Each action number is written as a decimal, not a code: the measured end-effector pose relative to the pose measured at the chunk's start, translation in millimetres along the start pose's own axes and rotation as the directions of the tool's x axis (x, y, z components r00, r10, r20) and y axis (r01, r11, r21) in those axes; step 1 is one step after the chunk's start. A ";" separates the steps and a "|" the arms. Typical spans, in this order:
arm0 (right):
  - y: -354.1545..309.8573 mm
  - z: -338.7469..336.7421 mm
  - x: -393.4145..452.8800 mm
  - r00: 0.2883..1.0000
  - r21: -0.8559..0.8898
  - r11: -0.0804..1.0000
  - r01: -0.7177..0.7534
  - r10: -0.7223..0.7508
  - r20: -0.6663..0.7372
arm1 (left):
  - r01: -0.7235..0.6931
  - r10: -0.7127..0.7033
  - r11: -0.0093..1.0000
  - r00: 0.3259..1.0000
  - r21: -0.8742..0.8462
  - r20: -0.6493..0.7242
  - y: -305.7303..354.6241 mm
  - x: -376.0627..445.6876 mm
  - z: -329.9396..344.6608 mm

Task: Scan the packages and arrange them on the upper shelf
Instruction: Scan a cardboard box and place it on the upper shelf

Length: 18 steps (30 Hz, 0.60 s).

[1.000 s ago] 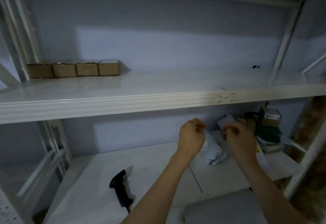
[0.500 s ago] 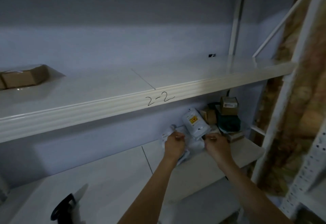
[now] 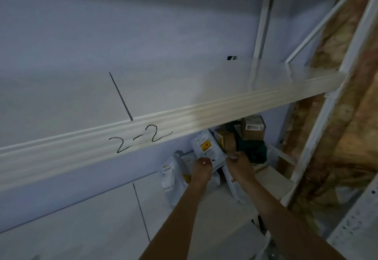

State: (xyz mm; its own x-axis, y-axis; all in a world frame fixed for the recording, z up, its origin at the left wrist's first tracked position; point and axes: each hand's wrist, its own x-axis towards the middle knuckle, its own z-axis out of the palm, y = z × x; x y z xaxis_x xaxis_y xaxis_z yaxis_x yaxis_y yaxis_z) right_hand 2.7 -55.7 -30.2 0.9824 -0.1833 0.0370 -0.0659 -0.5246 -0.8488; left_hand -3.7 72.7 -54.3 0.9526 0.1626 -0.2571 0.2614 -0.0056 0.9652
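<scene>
Under the upper shelf [image 3: 163, 135], my left hand [image 3: 201, 170] and right hand [image 3: 240, 166] both clamp one white package [image 3: 206, 149], its long axis upright, leaning left.

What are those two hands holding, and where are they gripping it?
Both hold the white mailer bag by its lower edge: left hand at the left corner, right hand at the right.

Pale blue wall [image 3: 143, 34] behind the shelving, white diagonal brace [image 3: 319, 26] at right, mottled brown wall [image 3: 347, 137] beyond.

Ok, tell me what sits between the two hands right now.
In the head view, a white mailer pouch with a yellow label spans between left hand and right hand; both grip it.
</scene>
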 end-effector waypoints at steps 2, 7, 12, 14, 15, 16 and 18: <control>4.2 -1.2 21.9 1.000 -0.010 1.000 -0.022 0.021 -0.012 | 0.057 -0.057 0.998 0.998 -0.015 0.015 7.5 20.1 3.2; 10.5 -3.0 68.8 0.998 -0.078 0.995 -0.058 0.060 0.021 | 0.177 -0.178 0.981 0.984 -0.080 -0.014 22.1 65.1 25.5; 8.3 3.4 111.5 0.996 -0.151 0.988 0.039 -0.025 0.091 | 0.179 -0.186 0.974 0.982 -0.139 -0.035 35.4 88.7 51.1; 12.6 8.6 130.1 0.993 -0.181 0.982 0.047 -0.026 0.116 | 0.174 -0.186 0.972 0.980 -0.160 -0.063 43.3 92.8 57.1; 13.2 10.5 136.5 0.991 -0.215 0.975 0.055 -0.028 0.129 | 0.173 -0.187 0.972 0.979 -0.158 -0.079 46.2 94.4 58.5; 15.9 13.6 144.5 0.989 -0.239 0.968 0.076 -0.042 0.141 | 0.170 -0.185 0.974 0.979 -0.149 -0.091 46.8 97.0 59.4; 11.3 13.0 150.5 0.986 -0.225 0.972 0.061 -0.023 0.167 | 0.154 -0.171 0.975 0.980 -0.163 -0.097 48.6 103.2 61.7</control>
State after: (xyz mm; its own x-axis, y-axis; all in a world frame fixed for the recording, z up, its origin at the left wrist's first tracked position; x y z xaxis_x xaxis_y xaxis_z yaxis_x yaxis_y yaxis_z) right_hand 152.1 -78.4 -41.1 0.9990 -0.0296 -0.0327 -0.0441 -0.7086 -0.7042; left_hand 116.9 28.4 -36.9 0.8742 0.2565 -0.4123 0.3759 0.1801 0.9090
